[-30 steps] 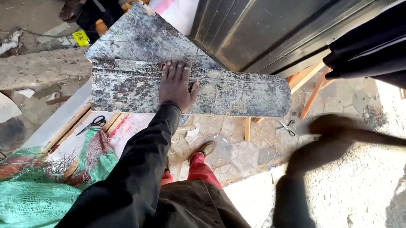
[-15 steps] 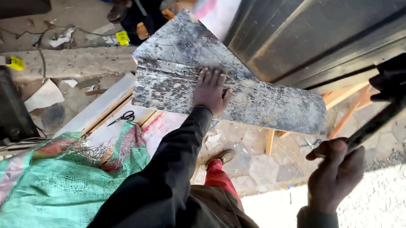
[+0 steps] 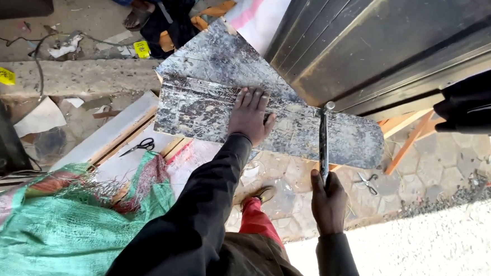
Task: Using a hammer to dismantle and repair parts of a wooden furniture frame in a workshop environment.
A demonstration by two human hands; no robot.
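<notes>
Paved with worn stone slabs and littered with scraps, an outdoor work yard surrounds a stained, paint-scarred board (image 3: 210,109) that lies across a light wooden frame (image 3: 407,132), close against a dark metal door (image 3: 386,41). On the board, near its middle, the person's left hand (image 3: 250,116) lies flat with the fingers spread, palm pressed to the wood, the black sleeve (image 3: 193,213) running back from it toward the camera. Toward the board's rounded end, the right hand (image 3: 327,198) is wrapped tight around the lower handle of a long dark hammer (image 3: 324,142), whose shaft stands nearly upright in the view; its small metal head sits over the board's far edge, beside the door, though whether it touches the wood cannot be told. Below the board, between the two arms, a red trouser leg and a brown shoe (image 3: 259,194) rest on the stones. Left of the board, black-handled scissors (image 3: 138,146) lie on a pale panel, and nearer the camera a green mesh sack (image 3: 54,232) fills the corner. A second pair of scissors (image 3: 366,182) lies on the paving under the board's rounded end. Beyond the board, a sandalled foot (image 3: 138,13) of another person shows on the ground.
</notes>
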